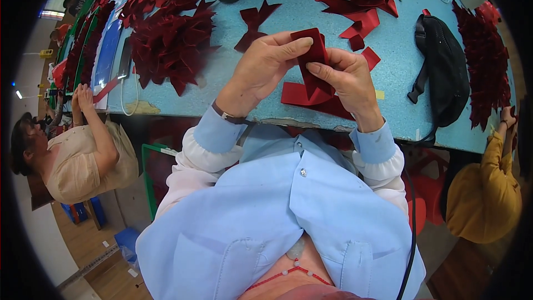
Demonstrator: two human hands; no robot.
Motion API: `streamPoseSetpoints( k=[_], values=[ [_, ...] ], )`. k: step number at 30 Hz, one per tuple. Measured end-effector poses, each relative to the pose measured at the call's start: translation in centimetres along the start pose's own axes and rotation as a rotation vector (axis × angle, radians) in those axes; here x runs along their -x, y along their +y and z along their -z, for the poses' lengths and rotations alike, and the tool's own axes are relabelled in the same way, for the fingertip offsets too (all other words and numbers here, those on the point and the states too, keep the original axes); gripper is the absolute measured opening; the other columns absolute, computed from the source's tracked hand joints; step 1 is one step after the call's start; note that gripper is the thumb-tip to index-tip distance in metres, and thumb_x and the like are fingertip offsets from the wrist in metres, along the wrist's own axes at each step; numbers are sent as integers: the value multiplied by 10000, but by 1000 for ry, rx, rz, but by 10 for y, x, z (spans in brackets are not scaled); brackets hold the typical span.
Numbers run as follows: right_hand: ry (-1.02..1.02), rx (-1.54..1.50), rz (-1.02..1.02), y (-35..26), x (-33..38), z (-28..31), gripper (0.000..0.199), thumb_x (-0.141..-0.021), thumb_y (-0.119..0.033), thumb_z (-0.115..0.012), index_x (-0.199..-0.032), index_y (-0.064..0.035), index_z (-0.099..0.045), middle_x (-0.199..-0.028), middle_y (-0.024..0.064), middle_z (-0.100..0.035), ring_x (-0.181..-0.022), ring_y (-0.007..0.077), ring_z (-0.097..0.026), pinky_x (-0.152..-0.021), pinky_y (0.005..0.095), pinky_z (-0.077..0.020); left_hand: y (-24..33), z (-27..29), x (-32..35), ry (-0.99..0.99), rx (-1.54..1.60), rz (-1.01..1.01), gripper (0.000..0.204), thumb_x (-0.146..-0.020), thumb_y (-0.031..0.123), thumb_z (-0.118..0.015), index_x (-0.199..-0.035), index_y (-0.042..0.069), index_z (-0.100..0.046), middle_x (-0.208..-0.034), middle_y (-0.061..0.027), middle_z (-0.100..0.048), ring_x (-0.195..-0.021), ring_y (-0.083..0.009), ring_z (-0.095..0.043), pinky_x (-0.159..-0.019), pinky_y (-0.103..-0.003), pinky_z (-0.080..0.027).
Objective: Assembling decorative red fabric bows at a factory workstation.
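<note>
Two hands, the left hand [261, 69] and the right hand [347, 80], worked one dark red ribbon piece [312, 58]. One finished bow [254, 24] lay on the bench [311, 14]. Two large ribbon heaps [169, 39] [486, 64] and one black bag [444, 69] sat there. Two co-workers [83, 161] [486, 194] were beside.

A craft workshop; long blue worktable [311, 19] heaped with red ribbon bows [169, 41] (co-workers [83, 155] alongside).

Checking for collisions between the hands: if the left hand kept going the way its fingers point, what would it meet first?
The left hand points toward the right hand, so it would likely first press further into the folded red ribbon piece both hands pinch, then the right hand's fingers. Depth is unclear.
</note>
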State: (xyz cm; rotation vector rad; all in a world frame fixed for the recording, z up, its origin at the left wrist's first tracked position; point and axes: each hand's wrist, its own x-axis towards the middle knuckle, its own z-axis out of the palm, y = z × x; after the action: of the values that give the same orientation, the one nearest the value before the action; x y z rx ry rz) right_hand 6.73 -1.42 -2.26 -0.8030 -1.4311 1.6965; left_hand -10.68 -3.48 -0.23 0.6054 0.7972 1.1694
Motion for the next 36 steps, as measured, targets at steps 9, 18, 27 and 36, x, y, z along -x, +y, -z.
streamPoseSetpoints(
  k=[9, 18, 27, 36],
  values=[
    [-64, -1, 11, 0, 3, -5, 240, -799, -73, -676, -1006, 42, -635, -853, 48, -655, -746, 77, -591, -676, 197, -478, -4, 8, 9, 46, -135, -95, 214, -853, 102, -620, -1024, -26, -629, -954, -84, -645, -873, -144, -594, -825, -265, -461],
    [-123, 43, 108, 9, 23, -3, 255, -883, -151, -590, -1020, 62, -624, -831, 22, -611, -726, 57, -513, -624, 195, -411, 7, 14, 29, -81, 20, -125, 192, -873, 118, -593, -1018, -3, -625, -972, -65, -644, -899, -136, -590, -855, -273, -447],
    [-193, -65, 92, 9, 29, 5, 204, -885, -112, -569, -983, 53, -637, -786, 17, -589, -669, 53, -475, -570, 203, -381, 12, 20, 42, -298, 126, 73, 216, -905, 184, -549, -1032, 13, -588, -945, -52, -629, -908, -139, -580, -862, -306, -446],
    [-208, 270, 290, 0, 30, -11, 112, -821, 11, -578, -908, 63, -625, -776, 41, -603, -687, 71, -518, -597, 207, -414, 11, 12, 44, -164, 30, 69, 171, -892, 140, -566, -989, 6, -607, -893, -57, -640, -817, -133, -601, -793, -293, -476]
  ],
)
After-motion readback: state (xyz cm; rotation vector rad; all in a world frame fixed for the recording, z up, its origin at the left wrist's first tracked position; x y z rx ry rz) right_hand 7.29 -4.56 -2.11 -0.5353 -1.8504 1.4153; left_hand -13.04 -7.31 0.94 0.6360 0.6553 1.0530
